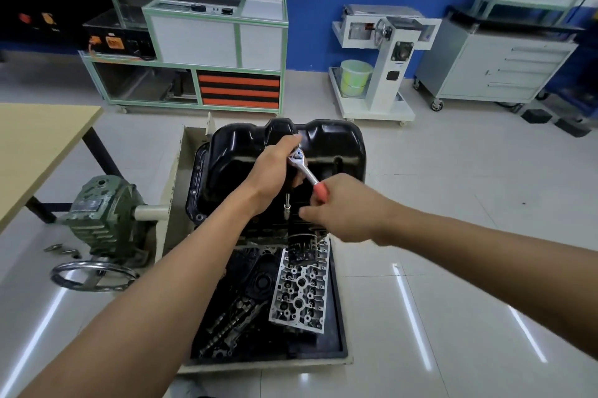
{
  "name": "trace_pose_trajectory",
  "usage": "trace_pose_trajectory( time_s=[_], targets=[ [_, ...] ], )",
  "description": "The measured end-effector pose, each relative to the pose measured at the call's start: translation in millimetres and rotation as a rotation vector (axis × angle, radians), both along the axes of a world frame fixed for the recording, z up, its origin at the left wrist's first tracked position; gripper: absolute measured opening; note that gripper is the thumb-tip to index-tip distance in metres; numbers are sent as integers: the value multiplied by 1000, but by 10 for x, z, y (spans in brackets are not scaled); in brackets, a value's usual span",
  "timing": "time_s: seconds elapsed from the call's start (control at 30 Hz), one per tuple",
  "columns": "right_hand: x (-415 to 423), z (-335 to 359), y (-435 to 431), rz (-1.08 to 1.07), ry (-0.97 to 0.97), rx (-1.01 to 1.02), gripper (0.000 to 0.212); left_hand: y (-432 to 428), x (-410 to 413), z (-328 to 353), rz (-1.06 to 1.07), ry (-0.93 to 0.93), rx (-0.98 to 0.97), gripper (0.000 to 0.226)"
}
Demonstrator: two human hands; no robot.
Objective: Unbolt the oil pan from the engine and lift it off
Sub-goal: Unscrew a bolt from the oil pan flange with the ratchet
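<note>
While the green gearbox (pixel 103 213) and its handwheel (pixel 94 274) are seen at the left side of the stand, the black oil pan (pixel 246 151) is found seated on the upturned engine (pixel 265 232) at the stand's middle. The left grip (pixel 275 171) is closed around the head of the ratchet (pixel 299 159), above an extension (pixel 287 206) set down at the pan's near flange. The red handle (pixel 321 190) is clasped by the right grip (pixel 343 208). A cylinder head (pixel 301 287) is laid in the black tray (pixel 340 333) below.
</note>
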State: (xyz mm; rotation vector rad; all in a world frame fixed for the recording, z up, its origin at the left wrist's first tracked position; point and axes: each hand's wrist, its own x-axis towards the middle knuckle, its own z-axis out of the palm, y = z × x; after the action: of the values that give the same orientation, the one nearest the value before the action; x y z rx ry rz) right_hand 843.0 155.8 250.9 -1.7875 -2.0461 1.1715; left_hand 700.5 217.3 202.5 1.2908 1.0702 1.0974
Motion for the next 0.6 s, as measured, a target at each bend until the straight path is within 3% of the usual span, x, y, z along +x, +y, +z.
trace_pose_trajectory(
  time_s=[0.13, 0.23, 0.47, 0.6],
  targets=[
    [250, 94, 286, 94, -624, 402, 28, -39, -14, -15, -37, 12, 16, 48],
    [364, 166, 517, 106, -921, 662, 10, -85, 80, -43, -85, 81, 70, 51],
    [32, 128, 1150, 167, -1018, 914, 21, -45, 88, -91, -67, -36, 66, 54],
    [-148, 157, 1373, 308, -967, 1012, 19, -10, 18, -57, -99, 17, 15, 62]
  ],
)
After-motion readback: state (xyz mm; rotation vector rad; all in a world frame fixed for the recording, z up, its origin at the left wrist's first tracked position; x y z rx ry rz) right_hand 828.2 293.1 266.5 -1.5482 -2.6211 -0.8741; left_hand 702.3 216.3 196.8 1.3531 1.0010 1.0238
